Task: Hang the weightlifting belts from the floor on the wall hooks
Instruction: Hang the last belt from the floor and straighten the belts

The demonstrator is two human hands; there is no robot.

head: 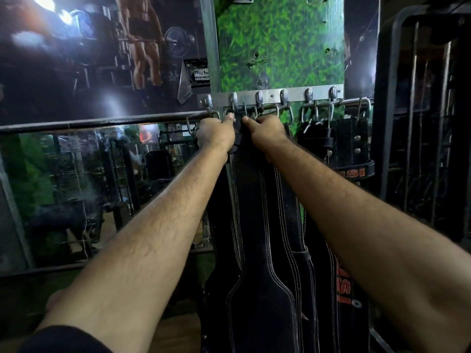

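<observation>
A metal rail of wall hooks (271,96) runs across a green grass-patterned panel. Several black weightlifting belts with white stitching (257,225) hang down from the hooks in the middle. My left hand (216,132) grips the top end of one black belt just under the second hook (233,99), thumb pressed at the buckle. My right hand (266,129) holds the same belt's top end from the right, index finger pointing at the hook. Further right, a rolled black belt with red lettering (353,159) hangs from the rail.
A mirror (89,189) with a horizontal bar (102,121) fills the left wall under a dark poster. A black metal rack (420,123) stands at the right. Steel carabiners and handles (316,110) crowd the right-hand hooks. Wooden floor shows at the bottom.
</observation>
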